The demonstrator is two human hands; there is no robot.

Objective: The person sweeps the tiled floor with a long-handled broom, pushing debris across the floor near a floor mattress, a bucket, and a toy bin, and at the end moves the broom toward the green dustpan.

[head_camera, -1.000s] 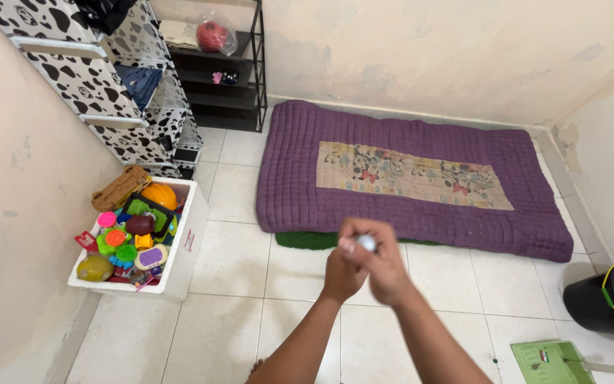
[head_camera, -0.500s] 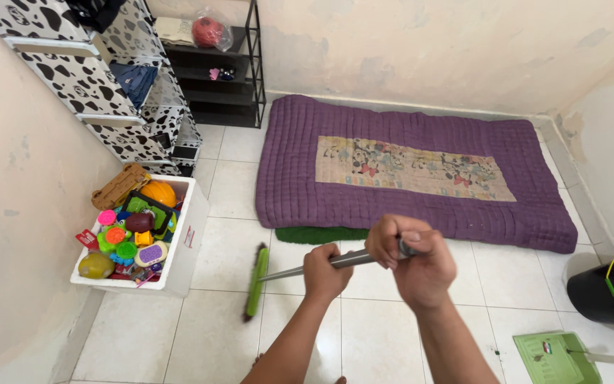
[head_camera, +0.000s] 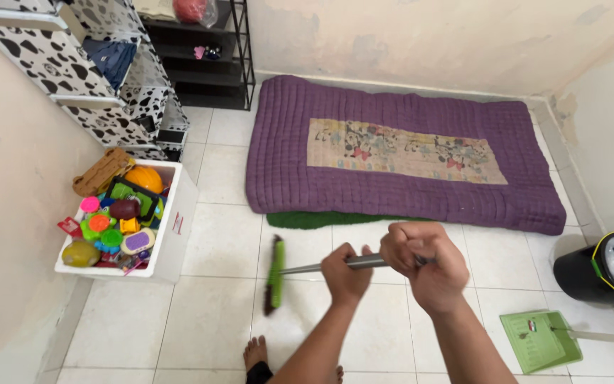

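Both my hands grip a broom with a grey metal handle [head_camera: 305,268] and a green head [head_camera: 274,274] with dark bristles. My left hand [head_camera: 346,272] is wrapped round the handle lower down. My right hand [head_camera: 424,263] closes over the handle's upper end. The broom head rests on the white tiled floor [head_camera: 214,313], just in front of the purple quilted mattress [head_camera: 392,156] and a strip of green mat [head_camera: 314,220] under its near edge. My bare foot [head_camera: 256,353] shows at the bottom.
A white bin full of colourful toys [head_camera: 172,242] stands by the left wall. Cow-patterned shelves [head_camera: 72,71] and a black rack [head_camera: 207,57] fill the far left corner. A green dustpan [head_camera: 538,340] and a black bucket [head_camera: 584,274] sit at the right.
The broom has swung down into view and its head has shifted slightly right and nearer to me. My hands moved lower and right. The view dropped, so my foot shows.
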